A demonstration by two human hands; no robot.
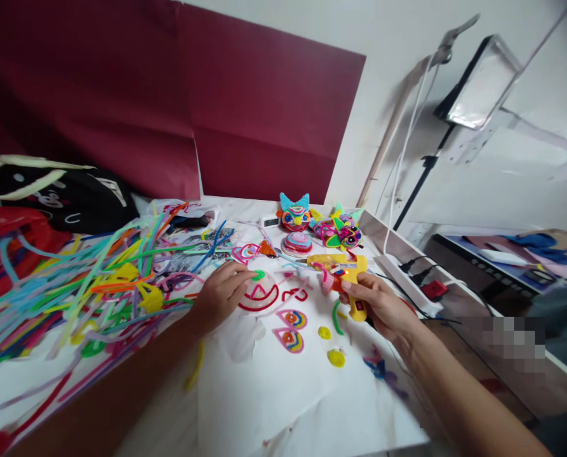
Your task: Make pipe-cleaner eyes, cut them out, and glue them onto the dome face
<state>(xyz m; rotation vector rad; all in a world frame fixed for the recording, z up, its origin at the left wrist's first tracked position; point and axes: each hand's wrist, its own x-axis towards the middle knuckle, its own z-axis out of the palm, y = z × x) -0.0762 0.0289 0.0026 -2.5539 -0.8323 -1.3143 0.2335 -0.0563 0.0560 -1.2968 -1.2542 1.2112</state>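
My right hand is wrapped around the handle of a yellow hot glue gun, whose nozzle points left over the paper. A pink and red coiled pipe-cleaner piece shows beside the gun, by my right fingertips. At the centre, the bent fingers of my left hand are at a small green disc, with their tips on its edge. Just below that disc lies a red curved pipe-cleaner piece. Two rainbow teardrop shapes and yellow discs lie nearer me on white paper.
Many loose pipe cleaners cover the left side, with a black bag behind. Finished colourful figures stand at the back beside a small digital clock. A power strip with cords runs along the right edge.
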